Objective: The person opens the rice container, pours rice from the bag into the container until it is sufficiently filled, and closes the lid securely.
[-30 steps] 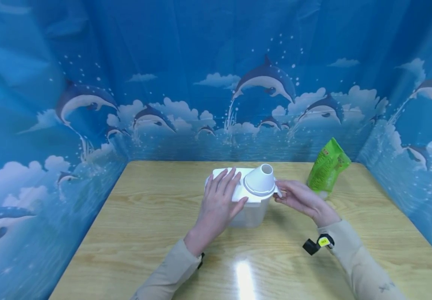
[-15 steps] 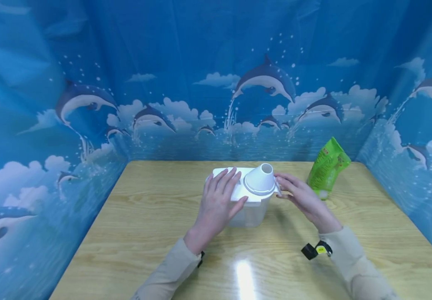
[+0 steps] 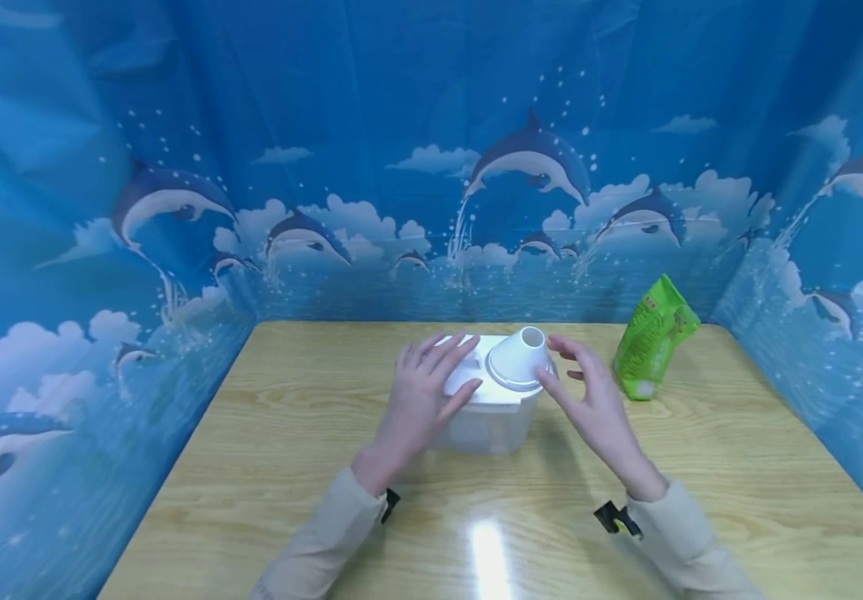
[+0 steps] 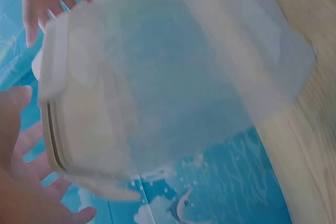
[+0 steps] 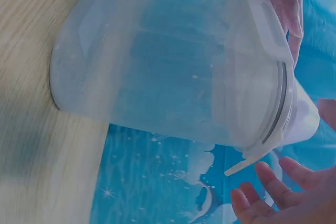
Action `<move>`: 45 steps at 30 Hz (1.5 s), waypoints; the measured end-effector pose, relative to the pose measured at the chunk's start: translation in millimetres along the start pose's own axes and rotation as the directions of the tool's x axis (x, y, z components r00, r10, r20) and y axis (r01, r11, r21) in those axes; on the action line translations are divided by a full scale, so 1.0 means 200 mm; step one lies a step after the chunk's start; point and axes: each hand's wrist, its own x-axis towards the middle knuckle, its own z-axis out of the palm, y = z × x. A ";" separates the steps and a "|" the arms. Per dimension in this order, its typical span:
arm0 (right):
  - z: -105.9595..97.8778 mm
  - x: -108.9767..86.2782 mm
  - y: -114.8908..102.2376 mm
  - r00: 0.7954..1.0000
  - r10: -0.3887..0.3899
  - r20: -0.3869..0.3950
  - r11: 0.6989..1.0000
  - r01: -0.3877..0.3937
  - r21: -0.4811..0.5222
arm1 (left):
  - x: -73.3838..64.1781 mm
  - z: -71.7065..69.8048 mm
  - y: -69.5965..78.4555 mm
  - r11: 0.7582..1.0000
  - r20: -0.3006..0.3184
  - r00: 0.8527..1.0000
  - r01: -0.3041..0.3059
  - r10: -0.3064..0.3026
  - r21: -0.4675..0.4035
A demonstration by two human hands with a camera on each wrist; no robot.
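Observation:
A translucent plastic storage container [image 3: 486, 429] with a white lid [image 3: 487, 392] stands upright on the table. On the lid's right part sits a white cone-shaped cap [image 3: 520, 357] with an opening at its tip. My left hand [image 3: 418, 400] hovers at the lid's left side, fingers spread; whether it touches the lid I cannot tell. Close to the cone, my right hand [image 3: 595, 400] has its thumb and fingers apart, holding nothing. A white side latch [image 5: 247, 162] sticks outward from the lid in the right wrist view, near the right fingertips. Another flap [image 4: 107, 188] angles out in the left wrist view.
A green bag [image 3: 652, 340] stands at the back right of the wooden table [image 3: 289, 467], beyond my right hand. A blue curtain [image 3: 371, 167] with printed dolphins hangs behind and along the sides.
My right hand has let go of the lid's right latch and moved up beside the cone, its fingers spreading. My left hand has shifted slightly left. Container and bag stay in place.

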 end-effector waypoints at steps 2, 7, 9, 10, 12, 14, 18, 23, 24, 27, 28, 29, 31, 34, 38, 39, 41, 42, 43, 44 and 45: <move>0.01 -0.02 -0.01 0.999 -0.043 -0.007 0.997 0.042 -0.072 | 0.00 -0.02 -0.03 0.999 0.008 0.999 0.031 -0.031 -0.015; 0.04 -0.06 -0.02 0.994 -0.108 -0.008 0.973 0.104 -0.205 | -0.01 -0.06 -0.13 0.992 0.060 0.991 0.123 -0.121 -0.020; 0.05 -0.06 -0.02 0.992 -0.124 -0.019 0.965 0.116 -0.234 | -0.01 -0.07 -0.16 0.988 0.093 0.984 0.154 -0.151 -0.027; 0.06 -0.07 -0.02 0.991 -0.131 -0.026 0.962 0.121 -0.246 | -0.02 -0.08 -0.17 0.985 0.109 0.980 0.168 -0.164 -0.030; 0.07 -0.07 -0.02 0.988 -0.146 -0.041 0.956 0.130 -0.263 | -0.02 -0.08 -0.18 0.981 0.138 0.973 0.191 -0.184 -0.039; 0.08 -0.07 -0.03 0.986 -0.156 -0.054 0.952 0.136 -0.274 | -0.03 -0.08 -0.19 0.977 0.152 0.969 0.207 -0.197 -0.055; 0.09 -0.08 -0.03 0.987 -0.149 -0.064 0.952 0.126 -0.279 | -0.03 -0.08 -0.18 0.974 0.150 0.967 0.219 -0.208 -0.064; 0.09 -0.07 -0.04 0.992 -0.120 -0.047 0.959 0.103 -0.263 | -0.03 -0.08 -0.18 0.975 0.145 0.967 0.217 -0.207 -0.055; 0.08 -0.07 -0.04 0.992 -0.115 -0.043 0.960 0.100 -0.260 | -0.03 -0.08 -0.18 0.975 0.144 0.968 0.215 -0.206 -0.052; 0.08 -0.06 -0.04 0.995 -0.099 -0.028 0.963 0.089 -0.256 | -0.03 -0.07 -0.17 0.976 0.137 0.969 0.212 -0.204 -0.047; 0.08 -0.05 -0.04 0.995 -0.094 -0.023 0.963 0.085 -0.254 | -0.03 -0.08 -0.17 0.976 0.136 0.970 0.211 -0.203 -0.046; 0.08 -0.05 -0.04 0.996 -0.087 -0.019 0.965 0.079 -0.251 | -0.03 -0.08 -0.17 0.977 0.137 0.970 0.210 -0.202 -0.047; 0.08 -0.03 -0.03 0.997 -0.073 -0.014 0.968 0.067 -0.243 | -0.03 -0.08 -0.16 0.976 0.145 0.968 0.214 -0.205 -0.050; 0.07 -0.01 -0.03 0.998 -0.060 -0.015 0.970 0.055 -0.235 | -0.05 -0.08 -0.15 0.976 0.156 0.967 0.212 -0.202 -0.056; 0.07 0.02 -0.01 0.997 -0.065 -0.031 0.970 0.056 -0.238 | -0.07 -0.08 -0.14 0.980 0.140 0.974 0.189 -0.179 -0.063; 0.07 0.03 0.00 0.997 -0.067 -0.035 0.970 0.057 -0.238 | -0.08 -0.08 -0.14 0.981 0.135 0.976 0.183 -0.173 -0.067; 0.07 0.04 0.01 0.997 -0.070 -0.044 0.970 0.058 -0.236 | -0.10 -0.09 -0.13 0.982 0.124 0.979 0.173 -0.164 -0.071; 0.07 0.05 0.01 0.996 -0.070 -0.049 0.970 0.057 -0.234 | -0.11 -0.09 -0.13 0.983 0.120 0.980 0.171 -0.162 -0.071; 0.07 0.05 0.02 0.996 -0.070 -0.053 0.971 0.056 -0.233 | -0.12 -0.09 -0.12 0.984 0.111 0.982 0.164 -0.155 -0.073; 0.07 0.06 0.02 0.996 -0.073 -0.057 0.971 0.058 -0.232 | -0.13 -0.09 -0.12 0.985 0.099 0.984 0.157 -0.150 -0.075; 0.07 0.07 0.03 0.995 -0.078 -0.061 0.971 0.062 -0.231 | -0.13 -0.09 -0.11 0.986 0.086 0.986 0.149 -0.143 -0.077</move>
